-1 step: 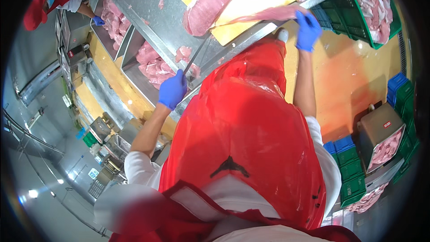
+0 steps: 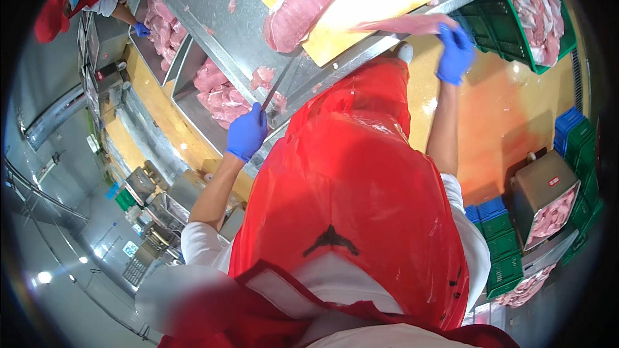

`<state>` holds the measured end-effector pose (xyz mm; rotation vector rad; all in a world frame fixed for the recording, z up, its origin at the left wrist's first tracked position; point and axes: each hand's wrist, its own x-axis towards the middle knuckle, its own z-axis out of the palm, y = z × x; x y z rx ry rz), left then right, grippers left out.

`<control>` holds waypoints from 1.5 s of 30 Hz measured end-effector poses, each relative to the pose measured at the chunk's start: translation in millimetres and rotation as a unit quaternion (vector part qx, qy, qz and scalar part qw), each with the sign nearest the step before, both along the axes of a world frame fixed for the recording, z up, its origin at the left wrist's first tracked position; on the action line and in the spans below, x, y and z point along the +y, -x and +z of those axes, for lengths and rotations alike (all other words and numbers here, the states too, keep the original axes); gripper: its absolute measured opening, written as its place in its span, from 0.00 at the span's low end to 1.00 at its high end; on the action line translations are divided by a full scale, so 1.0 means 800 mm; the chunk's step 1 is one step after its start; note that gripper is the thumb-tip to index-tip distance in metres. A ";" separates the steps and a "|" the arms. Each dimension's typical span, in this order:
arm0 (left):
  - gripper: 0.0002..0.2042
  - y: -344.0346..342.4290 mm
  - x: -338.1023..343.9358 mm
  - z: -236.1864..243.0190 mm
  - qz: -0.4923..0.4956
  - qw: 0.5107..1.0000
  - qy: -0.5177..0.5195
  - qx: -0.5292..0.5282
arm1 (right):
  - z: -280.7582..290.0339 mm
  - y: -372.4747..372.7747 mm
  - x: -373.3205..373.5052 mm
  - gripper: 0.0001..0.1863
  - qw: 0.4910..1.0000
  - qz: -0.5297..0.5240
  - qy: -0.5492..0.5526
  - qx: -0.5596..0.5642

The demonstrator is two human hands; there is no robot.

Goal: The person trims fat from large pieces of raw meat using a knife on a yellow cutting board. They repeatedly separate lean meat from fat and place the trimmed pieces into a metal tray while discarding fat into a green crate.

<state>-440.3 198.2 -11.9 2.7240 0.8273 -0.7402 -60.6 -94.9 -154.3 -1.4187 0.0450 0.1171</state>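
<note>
The left hand (image 2: 247, 134) curls its fingers around, apparently, a knife (image 2: 282, 80); the right hand (image 2: 456, 57) pinches a meat strip (image 2: 412, 24) at the table's (image 2: 213, 0) edge.

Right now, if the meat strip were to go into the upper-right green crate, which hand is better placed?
The right hand, I'd judge: it holds the meat strip near one end, and it is nearer the green crate. The left hand, farther off, grips a knife.
</note>
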 end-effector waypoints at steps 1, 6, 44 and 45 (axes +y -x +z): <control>0.09 0.005 -0.007 0.000 0.025 0.999 -0.003 -0.033 | 0.038 -0.012 -0.025 0.10 0.999 -0.024 0.004 -0.043; 0.12 -0.026 -0.027 -0.019 0.146 0.974 0.021 -0.170 | 0.224 -0.148 -0.168 0.10 0.960 -0.011 0.061 -0.273; 0.06 -0.010 -0.068 -0.079 0.623 0.573 0.207 -0.491 | 0.087 -0.104 0.363 0.42 0.366 0.685 0.532 -0.337; 0.06 -0.010 -0.067 -0.083 0.623 0.573 0.195 -0.496 | 0.089 -0.108 0.354 0.44 0.434 0.689 0.479 -0.328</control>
